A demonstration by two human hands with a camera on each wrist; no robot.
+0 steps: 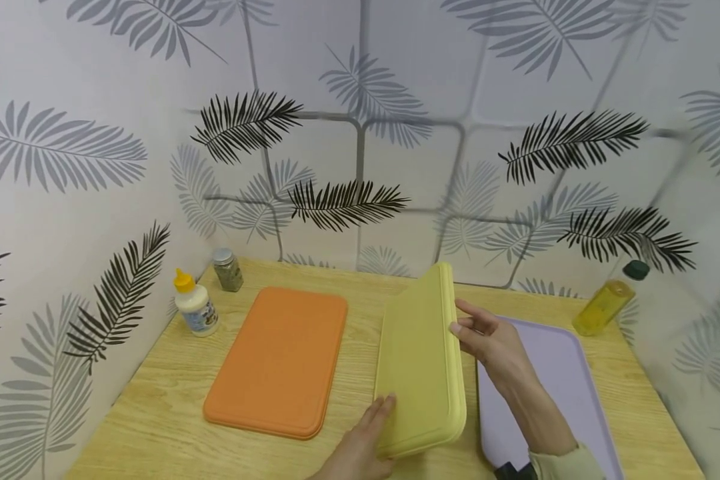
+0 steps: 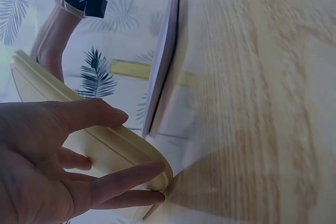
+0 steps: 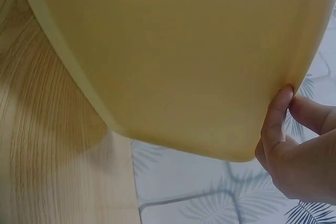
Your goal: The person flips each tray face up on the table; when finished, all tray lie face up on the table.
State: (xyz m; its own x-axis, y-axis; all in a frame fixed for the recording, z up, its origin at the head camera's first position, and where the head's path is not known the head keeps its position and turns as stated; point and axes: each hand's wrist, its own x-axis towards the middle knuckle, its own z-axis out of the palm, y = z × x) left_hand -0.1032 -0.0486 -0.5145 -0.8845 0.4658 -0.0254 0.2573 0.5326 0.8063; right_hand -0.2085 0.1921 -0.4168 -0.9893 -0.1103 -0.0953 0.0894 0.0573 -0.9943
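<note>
A yellow rectangular tray (image 1: 417,360) with rounded corners is tipped up on its long side, its right edge raised above the wooden table. My right hand (image 1: 495,347) pinches that raised edge between thumb and fingers; the right wrist view shows the fingertips (image 3: 283,98) on the rim. At the near lower corner, my left hand (image 1: 363,440) holds the tray, thumb on one face and fingers on the other in the left wrist view. To the left an orange tray (image 1: 282,360) lies flat. A lilac tray (image 1: 552,373) lies at right, partly behind my right forearm.
At the back left stand a white bottle with a yellow cap (image 1: 198,310) and a small jar with a grey lid (image 1: 228,270). A yellow bottle with a dark green cap (image 1: 606,307) stands at the back right. Leaf-patterned walls (image 1: 396,167) border the table.
</note>
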